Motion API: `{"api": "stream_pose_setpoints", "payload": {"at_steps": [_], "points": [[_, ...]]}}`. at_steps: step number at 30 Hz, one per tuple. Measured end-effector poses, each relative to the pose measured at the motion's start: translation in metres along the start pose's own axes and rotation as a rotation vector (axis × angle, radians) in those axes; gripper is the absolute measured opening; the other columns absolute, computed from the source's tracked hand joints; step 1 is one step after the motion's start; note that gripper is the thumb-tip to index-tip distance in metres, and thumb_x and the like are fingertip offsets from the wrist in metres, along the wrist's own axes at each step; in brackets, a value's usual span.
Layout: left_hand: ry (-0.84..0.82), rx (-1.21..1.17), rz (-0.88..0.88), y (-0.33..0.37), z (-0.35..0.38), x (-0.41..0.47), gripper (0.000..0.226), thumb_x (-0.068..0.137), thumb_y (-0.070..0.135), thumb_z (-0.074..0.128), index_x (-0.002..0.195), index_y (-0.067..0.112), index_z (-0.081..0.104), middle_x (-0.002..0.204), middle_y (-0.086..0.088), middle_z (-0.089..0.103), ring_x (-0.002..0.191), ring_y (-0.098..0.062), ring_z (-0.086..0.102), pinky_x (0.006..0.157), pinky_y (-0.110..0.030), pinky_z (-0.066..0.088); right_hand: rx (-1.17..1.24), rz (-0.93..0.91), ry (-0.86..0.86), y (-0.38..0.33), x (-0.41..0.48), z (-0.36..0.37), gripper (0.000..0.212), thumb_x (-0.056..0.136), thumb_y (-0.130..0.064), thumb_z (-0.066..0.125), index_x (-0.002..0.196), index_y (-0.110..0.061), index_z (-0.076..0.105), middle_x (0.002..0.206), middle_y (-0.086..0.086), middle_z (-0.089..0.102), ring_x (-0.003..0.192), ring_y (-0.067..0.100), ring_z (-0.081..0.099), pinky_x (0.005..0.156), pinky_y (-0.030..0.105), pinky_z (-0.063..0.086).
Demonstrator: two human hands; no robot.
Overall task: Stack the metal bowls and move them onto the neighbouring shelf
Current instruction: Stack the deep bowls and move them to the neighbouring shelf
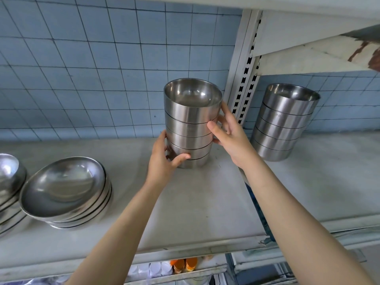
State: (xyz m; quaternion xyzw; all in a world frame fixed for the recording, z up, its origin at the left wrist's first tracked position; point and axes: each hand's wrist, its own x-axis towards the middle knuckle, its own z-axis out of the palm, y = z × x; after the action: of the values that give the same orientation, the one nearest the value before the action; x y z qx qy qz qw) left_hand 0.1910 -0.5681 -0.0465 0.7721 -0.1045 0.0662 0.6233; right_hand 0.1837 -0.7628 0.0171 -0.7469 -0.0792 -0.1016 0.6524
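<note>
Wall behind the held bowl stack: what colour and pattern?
Pale blue wall of square tiles in a grid with dark grout, clearest in the head view.

Four bowl stacks (191,128) — two hands (162,161)

A stack of nested, straight-sided brushed steel bowls (190,128) stands upright at the centre of the frame, mouths up. Its base is at or just above the pale grey shelf (123,161). The left hand (162,161) grips its base and the right hand (232,138) its middle. A second stack of matching steel bowls (285,124) stands centre right on the neighbouring pale shelf (329,171).
</note>
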Motion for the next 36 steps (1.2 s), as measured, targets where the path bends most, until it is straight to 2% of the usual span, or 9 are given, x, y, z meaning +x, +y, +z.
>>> {"api": "stream_pose_setpoints", "payload": {"at_steps": [2, 7, 11, 18, 22, 24, 30, 34, 36], "points": [[-0.017, 0.0, -0.006, -0.002, 0.0, 0.002, 0.087, 0.074, 0.027, 0.084, 0.145, 0.028, 0.034, 0.138, 0.012, 0.04, 0.11, 0.0, 0.054, 0.092, -0.022, 0.049, -0.024, -0.026, 0.026, 0.001, -0.002, 0.003, 0.065, 0.088, -0.041, 0.069, 0.143, -0.051, 0.034, 0.15, 0.001, 0.05, 0.14, 0.016, 0.047, 0.108, 0.046, 0.048], [-0.082, -0.044, -0.03, -0.002, -0.003, 0.002, 0.083, 0.079, 0.03, 0.079, 0.147, 0.029, 0.031, 0.139, 0.021, 0.041, 0.112, 0.012, 0.049, 0.084, -0.008, 0.046, -0.038, 0.046, 0.046, 0.001, 0.002, 0.001, 0.076, 0.082, -0.06, 0.068, 0.149, -0.047, 0.034, 0.149, -0.004, 0.051, 0.131, 0.014, 0.053, 0.105, 0.049, 0.05], [-0.066, -0.35, -0.282, 0.009, -0.01, 0.004, 0.081, 0.079, 0.067, 0.058, 0.148, 0.037, 0.03, 0.146, 0.015, 0.044, 0.132, -0.007, 0.045, 0.106, -0.044, 0.044, 0.104, 0.339, 0.037, -0.011, 0.015, 0.003, 0.094, 0.058, -0.094, 0.055, 0.14, -0.049, 0.047, 0.145, -0.012, 0.054, 0.123, 0.023, 0.058, 0.105, 0.054, 0.048], [-0.185, -0.458, -0.41, 0.041, -0.011, 0.021, 0.079, 0.077, 0.083, 0.038, 0.144, 0.041, 0.039, 0.139, 0.018, 0.053, 0.113, 0.003, 0.053, 0.075, -0.039, 0.056, 0.246, 0.499, -0.02, -0.022, 0.018, 0.006, 0.084, 0.075, -0.088, 0.043, 0.149, -0.049, 0.034, 0.158, -0.013, 0.039, 0.133, 0.029, 0.049, 0.099, 0.064, 0.043], [-0.154, -0.456, -0.425, 0.04, -0.008, 0.023, 0.095, 0.059, 0.09, 0.051, 0.142, 0.046, 0.036, 0.14, 0.012, 0.055, 0.125, -0.013, 0.055, 0.09, -0.052, 0.052, 0.289, 0.509, -0.017, -0.024, 0.014, 0.009, 0.08, 0.08, -0.083, 0.043, 0.15, -0.048, 0.033, 0.156, -0.015, 0.041, 0.13, 0.027, 0.05, 0.094, 0.064, 0.047], [-0.14, -0.441, -0.422, 0.044, -0.008, 0.021, 0.078, 0.076, 0.082, 0.047, 0.142, 0.042, 0.039, 0.137, 0.008, 0.057, 0.124, -0.012, 0.055, 0.096, -0.053, 0.048, 0.283, 0.502, -0.01, -0.025, 0.01, 0.009, 0.083, 0.076, -0.084, 0.048, 0.15, -0.048, 0.035, 0.156, -0.013, 0.042, 0.135, 0.029, 0.048, 0.099, 0.069, 0.043], [-0.145, -0.426, -0.408, 0.053, -0.007, 0.007, 0.056, 0.098, 0.057, 0.037, 0.135, 0.017, 0.046, 0.101, -0.004, 0.065, 0.104, -0.006, 0.064, 0.074, -0.037, 0.055, 0.291, 0.47, 0.039, -0.033, -0.009, 0.009, 0.061, 0.061, -0.078, 0.058, 0.116, -0.051, 0.056, 0.145, -0.009, 0.054, 0.122, 0.024, 0.059, 0.094, 0.064, 0.048], [-0.169, -0.422, -0.409, 0.059, -0.001, -0.005, 0.062, 0.096, 0.058, 0.039, 0.138, 0.014, 0.042, 0.125, -0.003, 0.063, 0.102, -0.003, 0.061, 0.081, -0.043, 0.054, 0.298, 0.456, 0.062, -0.038, -0.026, -0.002, 0.048, 0.063, -0.076, 0.058, 0.106, -0.055, 0.057, 0.142, -0.011, 0.056, 0.112, 0.019, 0.061, 0.097, 0.066, 0.045], [-0.185, -0.398, -0.383, 0.065, 0.006, -0.013, 0.06, 0.097, 0.057, 0.039, 0.135, 0.01, 0.043, 0.111, -0.002, 0.065, 0.095, -0.003, 0.061, 0.079, -0.043, 0.054, 0.311, 0.45, 0.079, -0.039, -0.037, -0.012, 0.05, 0.063, -0.075, 0.059, 0.108, -0.053, 0.058, 0.13, -0.014, 0.062, 0.11, 0.018, 0.06, 0.094, 0.064, 0.046]]}}
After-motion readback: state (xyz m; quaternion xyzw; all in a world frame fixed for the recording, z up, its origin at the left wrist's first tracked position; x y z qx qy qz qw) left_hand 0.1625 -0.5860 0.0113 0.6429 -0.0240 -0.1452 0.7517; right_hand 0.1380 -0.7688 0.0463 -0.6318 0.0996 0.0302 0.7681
